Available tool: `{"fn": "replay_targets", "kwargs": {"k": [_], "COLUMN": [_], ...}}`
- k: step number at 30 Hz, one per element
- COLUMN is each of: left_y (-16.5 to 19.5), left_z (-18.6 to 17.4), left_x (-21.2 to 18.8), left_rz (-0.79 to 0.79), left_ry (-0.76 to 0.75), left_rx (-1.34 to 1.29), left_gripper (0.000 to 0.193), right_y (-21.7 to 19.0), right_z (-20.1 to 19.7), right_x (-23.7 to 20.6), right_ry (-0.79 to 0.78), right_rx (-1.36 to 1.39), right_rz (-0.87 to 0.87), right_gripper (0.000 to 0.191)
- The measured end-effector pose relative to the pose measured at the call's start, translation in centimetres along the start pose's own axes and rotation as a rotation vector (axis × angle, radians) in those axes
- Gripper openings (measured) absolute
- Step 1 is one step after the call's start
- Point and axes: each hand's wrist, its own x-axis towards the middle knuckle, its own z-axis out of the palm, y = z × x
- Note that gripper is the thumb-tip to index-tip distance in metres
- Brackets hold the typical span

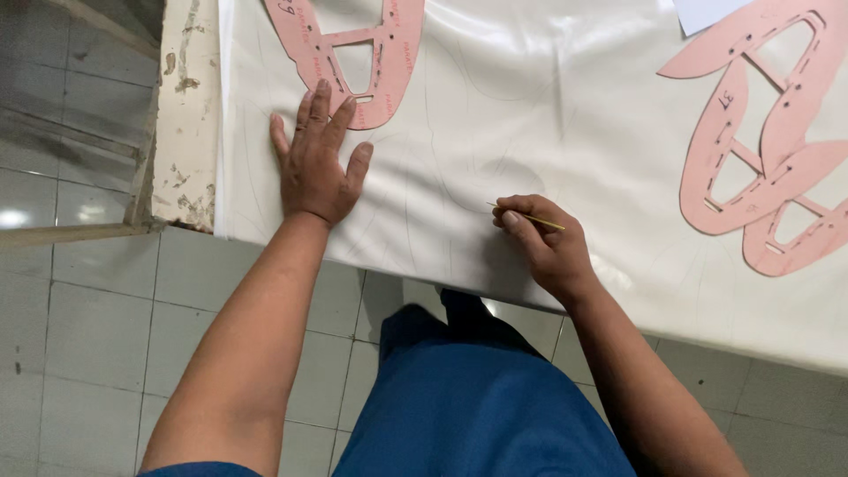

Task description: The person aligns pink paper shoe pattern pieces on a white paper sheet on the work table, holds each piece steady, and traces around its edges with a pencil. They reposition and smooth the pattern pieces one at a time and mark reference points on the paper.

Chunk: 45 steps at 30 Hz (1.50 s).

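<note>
- Pink flat cut-out pattern template (353,53), of card-like material with open windows, lies at 12 o'clock from the left hand; small red markings run along its bars.
- Two further pink cut-out templates (760,150), overlapping one another, lie at about 2 o'clock from the right hand, well apart from it; each bears a row of small dark slots and a short handwritten mark.
- Corner of a white paper sheet (707,12) shows at the upper edge, at 12 o'clock from the overlapping templates.
- Glossy white sheet material (548,115), spread over the worn cream-painted table edge (185,115), carries faint curved traced outlines between the two hands.
- Thin yellow stick-like marking tool (528,216) lies across the right hand, its tip pointing toward 9 o'clock and resting on or just above the white sheet; contact is hard to confirm at this scale.
- Left hand (316,163): flat, palm down, fingers spread wide, pressed on the white sheet; middle fingertips touch the lower end of the nearer pink template. Forearm extends from 7 o'clock.
- Right hand (546,243): curled narrowly, thumb and fingers pinching the yellow tool near the sheet's front edge. Forearm extends from 5 o'clock.
- Blue garment (477,397) and grey tiled floor (88,318) lie below the table.
</note>
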Motion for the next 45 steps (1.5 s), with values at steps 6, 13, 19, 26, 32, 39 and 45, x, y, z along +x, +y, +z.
{"fn": "replay_targets", "kwargs": {"k": [6, 13, 19, 26, 32, 39, 45], "left_y": [0.2, 0.5, 0.5, 0.4, 0.6, 0.7, 0.8], "left_z": [-0.2, -0.3, -0.3, -0.3, -0.2, -0.3, -0.3], "left_x": [-0.1, -0.3, -0.2, -0.2, -0.2, -0.3, -0.3], "left_rz": [-0.017, -0.035, -0.028, -0.029, -0.03, -0.043, -0.051], "left_ry": [-0.009, -0.006, 0.007, 0.009, 0.021, 0.007, 0.011], "left_rx": [0.019, 0.01, 0.015, 0.014, 0.017, 0.015, 0.025], "left_gripper": [0.055, 0.054, 0.056, 0.056, 0.056, 0.057, 0.055], "right_y": [0.5, -0.5, -0.7, -0.4, -2.1, -2.4, -1.6], "right_z": [-0.1, 0.7, 0.7, -0.9, -2.4, -1.9, -1.9], "right_x": [1.3, 1.2, 0.8, 1.7, 7.3, 11.7, 11.8], "right_ry": [-0.085, -0.067, -0.072, -0.008, 0.12, 0.159, 0.19], "right_rx": [-0.146, -0.323, -0.401, -0.1, -0.17, -0.098, -0.203], "right_rz": [-0.123, -0.208, -0.174, -0.237, -0.408, -0.153, -0.218], "right_gripper": [0.017, 0.017, 0.014, 0.016, 0.015, 0.016, 0.014]}}
